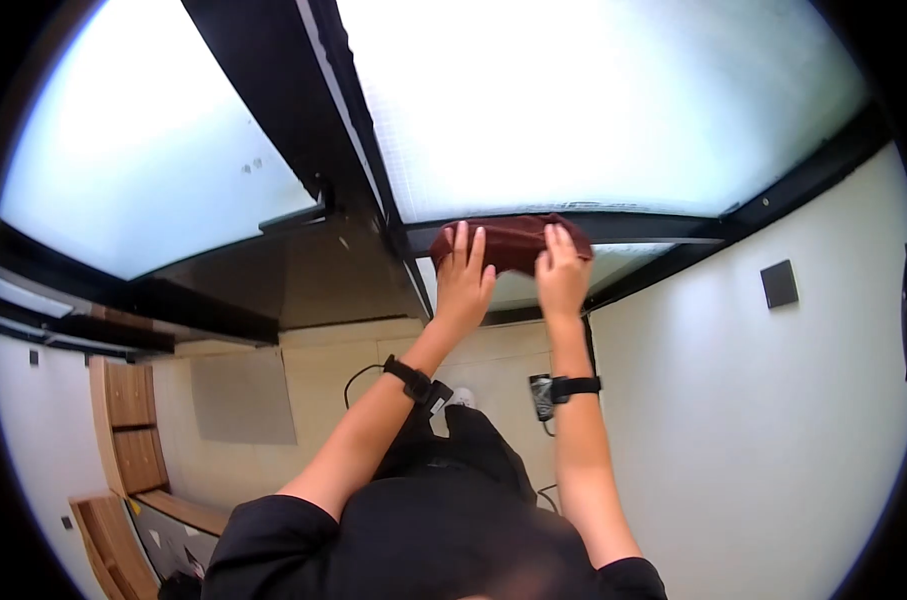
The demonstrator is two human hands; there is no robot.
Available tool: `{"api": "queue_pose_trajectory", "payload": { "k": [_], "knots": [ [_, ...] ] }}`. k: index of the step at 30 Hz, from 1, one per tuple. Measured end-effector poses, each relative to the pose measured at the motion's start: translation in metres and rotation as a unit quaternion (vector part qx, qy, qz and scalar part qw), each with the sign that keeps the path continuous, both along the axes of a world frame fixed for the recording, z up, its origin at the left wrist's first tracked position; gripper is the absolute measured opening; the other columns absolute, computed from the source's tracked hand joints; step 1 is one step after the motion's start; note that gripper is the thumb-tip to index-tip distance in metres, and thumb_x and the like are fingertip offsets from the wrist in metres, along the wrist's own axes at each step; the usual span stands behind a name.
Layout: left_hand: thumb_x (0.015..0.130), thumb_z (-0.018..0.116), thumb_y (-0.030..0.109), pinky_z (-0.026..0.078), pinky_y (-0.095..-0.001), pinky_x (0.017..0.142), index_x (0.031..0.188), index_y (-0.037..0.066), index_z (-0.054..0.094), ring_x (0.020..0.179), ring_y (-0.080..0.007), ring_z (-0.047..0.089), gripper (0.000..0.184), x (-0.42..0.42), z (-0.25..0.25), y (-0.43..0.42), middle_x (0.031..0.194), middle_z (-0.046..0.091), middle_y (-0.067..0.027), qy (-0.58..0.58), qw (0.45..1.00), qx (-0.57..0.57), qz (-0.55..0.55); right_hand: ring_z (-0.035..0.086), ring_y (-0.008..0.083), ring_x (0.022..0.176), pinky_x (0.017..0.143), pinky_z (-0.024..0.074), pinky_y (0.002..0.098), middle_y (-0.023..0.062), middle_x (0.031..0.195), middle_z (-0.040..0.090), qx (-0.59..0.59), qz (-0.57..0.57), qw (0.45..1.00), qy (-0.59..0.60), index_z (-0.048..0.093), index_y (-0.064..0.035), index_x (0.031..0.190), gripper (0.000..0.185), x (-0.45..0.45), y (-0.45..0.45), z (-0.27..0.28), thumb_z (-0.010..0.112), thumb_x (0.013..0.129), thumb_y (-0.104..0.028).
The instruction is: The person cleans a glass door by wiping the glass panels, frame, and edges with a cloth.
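Observation:
A dark red-brown cloth (513,246) lies along the black crossbar (653,226) of a window frame, bunched lengthwise. My left hand (460,285) holds the cloth's left end, its fingers laid over the front and the thumb near the lower edge. At the right end, my right hand (563,275) grips the cloth with its fingers bent over the top. Both arms reach forward, with a dark band on each wrist. The part of the crossbar behind the cloth is hidden.
Frosted glass (593,100) rises above the crossbar. To the left is a dark door with a black handle (298,213). A white wall with a dark switch plate (778,284) stands at right. Wooden cabinets (133,430) and a grey mat (241,398) are at lower left.

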State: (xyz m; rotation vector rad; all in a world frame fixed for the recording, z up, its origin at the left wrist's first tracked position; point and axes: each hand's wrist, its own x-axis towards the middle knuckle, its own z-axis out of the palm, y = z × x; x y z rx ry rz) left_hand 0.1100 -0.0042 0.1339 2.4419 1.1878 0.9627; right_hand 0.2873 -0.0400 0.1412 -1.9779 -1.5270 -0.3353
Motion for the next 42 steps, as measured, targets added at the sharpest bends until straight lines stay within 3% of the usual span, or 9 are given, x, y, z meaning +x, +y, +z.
{"api": "queue_pose_trajectory", "payload": {
  "k": [4,8,12,13,22,34,38,39,42],
  "knots": [
    [0.078,0.055,0.012,0.030,-0.0463,0.099,0.131,0.008,0.041,0.123,-0.0320,0.036,0.056,-0.005,0.000,0.005,0.135,0.038,-0.0153,0.034,0.994,0.105,0.019,0.046,0.0323,0.114,0.097,0.0338,0.0423,0.0095,0.124,0.052,-0.006,0.038,0.999,-0.037,0.054,-0.0053,0.120,0.046,0.008,-0.004,-0.006,0.057,0.074,-0.010],
    [0.074,0.055,0.009,0.028,-0.0496,0.100,0.131,0.011,0.042,0.124,-0.0289,0.036,0.058,-0.028,0.003,0.010,0.134,0.040,-0.0110,0.097,0.986,0.136,0.030,0.053,0.0342,0.101,0.089,0.0402,0.0421,0.0133,0.123,0.052,-0.005,0.046,0.999,0.012,0.053,-0.0030,0.120,0.048,-0.010,0.001,0.000,0.057,0.074,-0.012],
    [0.072,0.055,0.008,0.026,-0.0520,0.102,0.131,0.011,0.042,0.125,-0.0290,0.035,0.060,-0.046,0.009,0.016,0.135,0.039,-0.0105,0.137,0.982,0.119,0.056,0.054,0.0348,0.099,0.089,0.0408,0.0418,0.0144,0.124,0.051,-0.002,0.073,0.997,0.025,0.054,-0.0026,0.119,0.049,-0.032,0.011,-0.002,0.058,0.071,-0.013],
    [0.072,0.055,0.008,0.026,-0.0524,0.102,0.131,0.011,0.042,0.126,-0.0290,0.034,0.061,-0.047,0.007,0.017,0.135,0.039,-0.0106,0.132,0.983,0.117,0.059,0.056,0.0323,0.092,0.084,0.0436,0.0381,0.0113,0.124,0.053,0.020,0.069,0.997,0.003,0.056,-0.0057,0.119,0.048,-0.034,0.011,-0.002,0.059,0.071,-0.011],
    [0.071,0.056,0.010,0.025,-0.0577,0.100,0.126,0.008,0.047,0.122,-0.0359,0.035,0.055,-0.037,0.003,0.019,0.131,0.043,-0.0124,0.106,0.982,0.143,0.069,0.054,0.0310,0.101,0.090,0.0406,0.0384,0.0063,0.119,0.058,0.043,0.108,0.993,0.008,0.059,-0.0116,0.115,0.044,-0.012,0.008,0.000,0.056,0.072,-0.003],
    [0.071,0.054,0.005,0.030,-0.0408,0.099,0.123,0.005,0.051,0.120,-0.0260,0.044,0.052,-0.051,-0.004,0.032,0.128,0.049,-0.0114,0.049,0.988,0.150,0.002,0.054,0.0334,0.099,0.087,0.0421,0.0402,0.0095,0.119,0.057,0.037,0.051,0.997,0.035,0.058,-0.0071,0.115,0.045,-0.040,0.010,-0.001,0.058,0.070,-0.007],
    [0.070,0.055,0.006,0.030,-0.0384,0.098,0.123,0.006,0.052,0.120,-0.0237,0.045,0.053,-0.049,-0.011,0.035,0.128,0.050,-0.0096,0.039,0.986,0.160,-0.002,0.053,0.0344,0.100,0.091,0.0401,0.0409,0.0114,0.122,0.055,0.001,0.124,0.989,0.083,0.057,-0.0052,0.117,0.048,-0.063,0.013,0.003,0.059,0.069,-0.009],
    [0.070,0.055,0.006,0.031,-0.0384,0.098,0.122,0.006,0.052,0.119,-0.0234,0.045,0.052,-0.048,-0.014,0.035,0.127,0.051,-0.0092,0.038,0.984,0.173,0.011,0.053,0.0340,0.101,0.093,0.0389,0.0413,0.0108,0.123,0.054,0.028,0.134,0.990,0.039,0.057,-0.0052,0.116,0.047,-0.067,0.014,0.006,0.059,0.069,-0.009],
    [0.071,0.053,0.008,0.031,-0.0367,0.096,0.120,0.006,0.054,0.118,-0.0200,0.047,0.049,-0.035,-0.017,0.032,0.125,0.053,-0.0067,0.045,0.979,0.196,0.041,0.053,0.0326,0.099,0.090,0.0395,0.0403,0.0087,0.120,0.056,0.051,0.152,0.985,0.069,0.059,-0.0045,0.112,0.043,-0.065,0.014,0.006,0.058,0.069,-0.005]
  ]
}}
